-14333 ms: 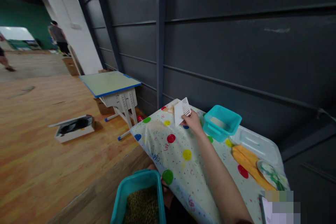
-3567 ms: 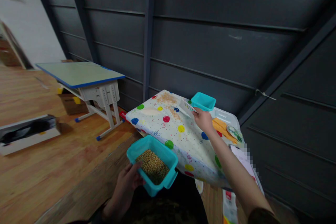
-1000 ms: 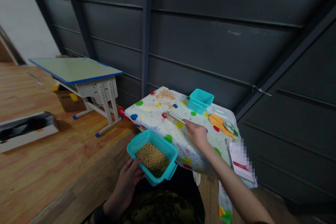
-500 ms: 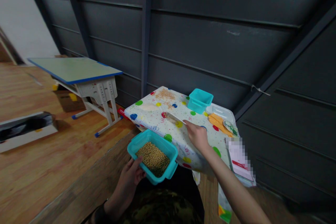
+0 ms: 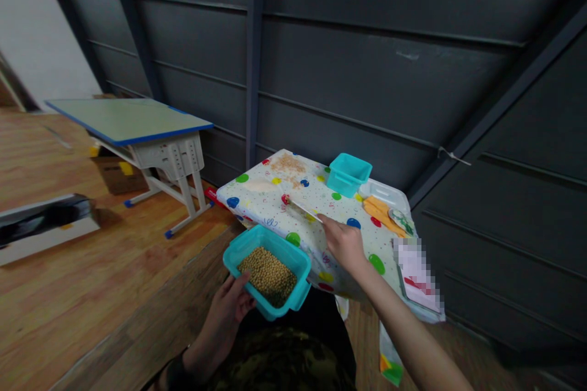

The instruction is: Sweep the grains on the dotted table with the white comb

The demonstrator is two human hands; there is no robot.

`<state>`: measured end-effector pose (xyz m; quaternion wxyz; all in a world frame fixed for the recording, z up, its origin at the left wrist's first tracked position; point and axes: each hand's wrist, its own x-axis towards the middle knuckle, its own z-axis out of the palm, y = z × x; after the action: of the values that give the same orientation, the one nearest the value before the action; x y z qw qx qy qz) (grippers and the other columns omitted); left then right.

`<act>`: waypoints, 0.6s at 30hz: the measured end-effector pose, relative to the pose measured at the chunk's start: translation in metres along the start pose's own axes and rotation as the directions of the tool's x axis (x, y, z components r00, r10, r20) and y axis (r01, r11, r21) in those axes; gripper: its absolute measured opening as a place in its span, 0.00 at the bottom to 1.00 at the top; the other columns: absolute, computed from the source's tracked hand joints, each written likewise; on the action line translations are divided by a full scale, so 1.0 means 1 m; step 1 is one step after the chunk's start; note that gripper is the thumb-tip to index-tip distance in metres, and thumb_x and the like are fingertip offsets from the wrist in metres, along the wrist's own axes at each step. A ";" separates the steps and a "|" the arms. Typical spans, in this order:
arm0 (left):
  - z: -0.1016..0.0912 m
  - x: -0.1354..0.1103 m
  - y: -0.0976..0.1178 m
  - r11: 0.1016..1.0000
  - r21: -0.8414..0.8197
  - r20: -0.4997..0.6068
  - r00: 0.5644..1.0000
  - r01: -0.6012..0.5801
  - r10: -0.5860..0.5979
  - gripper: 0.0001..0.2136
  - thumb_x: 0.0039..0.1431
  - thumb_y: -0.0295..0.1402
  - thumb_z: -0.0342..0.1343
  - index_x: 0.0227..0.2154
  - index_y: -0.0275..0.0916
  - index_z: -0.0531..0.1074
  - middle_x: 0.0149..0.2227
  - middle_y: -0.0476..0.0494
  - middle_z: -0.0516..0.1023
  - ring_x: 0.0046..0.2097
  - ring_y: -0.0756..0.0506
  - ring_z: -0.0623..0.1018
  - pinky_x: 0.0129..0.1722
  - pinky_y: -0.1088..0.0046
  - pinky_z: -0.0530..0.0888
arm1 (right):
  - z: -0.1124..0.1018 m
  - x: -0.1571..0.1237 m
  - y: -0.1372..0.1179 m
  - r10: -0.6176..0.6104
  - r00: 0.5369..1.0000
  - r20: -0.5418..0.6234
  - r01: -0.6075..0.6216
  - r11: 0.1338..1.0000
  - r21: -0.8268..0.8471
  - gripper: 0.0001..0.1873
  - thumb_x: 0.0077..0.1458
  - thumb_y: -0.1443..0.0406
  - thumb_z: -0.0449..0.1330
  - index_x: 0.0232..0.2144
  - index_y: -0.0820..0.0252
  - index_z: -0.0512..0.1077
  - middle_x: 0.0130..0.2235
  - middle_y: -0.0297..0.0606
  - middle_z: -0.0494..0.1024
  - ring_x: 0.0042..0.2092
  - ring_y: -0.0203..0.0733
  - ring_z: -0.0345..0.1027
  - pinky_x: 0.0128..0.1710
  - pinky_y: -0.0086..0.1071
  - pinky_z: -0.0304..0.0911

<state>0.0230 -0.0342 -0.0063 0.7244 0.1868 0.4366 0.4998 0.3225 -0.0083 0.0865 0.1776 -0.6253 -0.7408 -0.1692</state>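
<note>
My left hand [image 5: 230, 305] grips the near left side of a teal plastic box [image 5: 293, 255], its thumb over the rim. The box is tilted in front of the table's edge and holds pale yellow beans [image 5: 266, 269], with darker green ones at the near corner. My right hand [image 5: 343, 244] is closed round the end of a thin, flat blade-like tool [image 5: 305, 211], held edge-on low over the table; its exact kind is unclear. Beyond the tool lie a pale, whitish heap [image 5: 259, 186] and scattered light-brown bits [image 5: 288, 166].
The table's balloon-patterned cloth [image 5: 275, 220] carries a second teal box [image 5: 346, 178], a white tray [image 5: 389, 194], an orange cloth-like thing [image 5: 378, 211], a small round dish [image 5: 400, 220] and a blurred-out flat item [image 5: 417, 281]. A dark panelled wall [image 5: 348, 85] stands behind; a desk [image 5: 132, 122] is at left.
The tool in my right hand has turned from showing its flat face to nearly edge-on. My left hand and the box of beans stay almost where they were.
</note>
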 end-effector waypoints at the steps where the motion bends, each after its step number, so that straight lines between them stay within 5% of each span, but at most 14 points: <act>1: 0.000 0.000 0.000 1.000 -0.001 0.001 1.000 0.002 -0.002 0.22 0.46 0.40 0.82 0.43 0.40 0.82 0.34 0.47 0.89 0.28 0.48 0.84 0.28 0.76 0.80 | -0.003 0.003 0.001 0.044 0.999 0.012 -0.044 0.999 -0.019 0.28 0.64 0.75 0.58 0.62 0.56 0.81 0.47 0.43 0.90 0.41 0.45 0.87 0.40 0.29 0.74; 4: 0.000 -0.001 -0.001 1.000 -0.007 -0.007 1.000 0.018 -0.018 0.23 0.45 0.38 0.82 0.44 0.40 0.82 0.34 0.46 0.90 0.29 0.47 0.85 0.28 0.75 0.80 | -0.011 0.010 0.000 0.110 0.990 0.090 -0.103 0.992 -0.075 0.27 0.65 0.74 0.58 0.62 0.55 0.81 0.45 0.44 0.91 0.41 0.47 0.87 0.38 0.30 0.73; 8: 0.000 -0.001 -0.002 1.000 -0.008 -0.005 1.000 0.021 -0.021 0.23 0.47 0.37 0.81 0.45 0.40 0.82 0.36 0.45 0.90 0.30 0.47 0.85 0.29 0.75 0.81 | -0.011 0.006 -0.011 0.017 0.986 0.164 -0.004 0.997 -0.080 0.27 0.63 0.75 0.59 0.61 0.55 0.81 0.48 0.45 0.90 0.44 0.47 0.87 0.40 0.30 0.74; 12: -0.001 0.002 -0.005 1.000 -0.022 -0.003 1.000 0.022 -0.022 0.20 0.50 0.35 0.80 0.44 0.40 0.82 0.35 0.46 0.90 0.30 0.47 0.86 0.29 0.76 0.81 | -0.010 -0.005 -0.016 -0.098 0.990 0.097 0.102 0.994 -0.034 0.29 0.61 0.77 0.59 0.61 0.58 0.80 0.54 0.46 0.89 0.48 0.45 0.86 0.45 0.29 0.75; 18: -0.003 0.002 -0.004 0.999 -0.026 -0.019 0.999 0.032 -0.032 0.16 0.56 0.31 0.76 0.46 0.40 0.81 0.36 0.45 0.91 0.32 0.46 0.87 0.31 0.76 0.82 | -0.014 -0.001 0.006 0.046 0.998 -0.036 -0.048 0.996 -0.072 0.24 0.66 0.73 0.58 0.60 0.56 0.82 0.46 0.43 0.91 0.40 0.45 0.86 0.38 0.29 0.72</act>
<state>0.0229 -0.0351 -0.0115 0.7304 0.1656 0.4401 0.4954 0.3297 -0.0146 0.0985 0.1714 -0.6456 -0.7161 -0.2027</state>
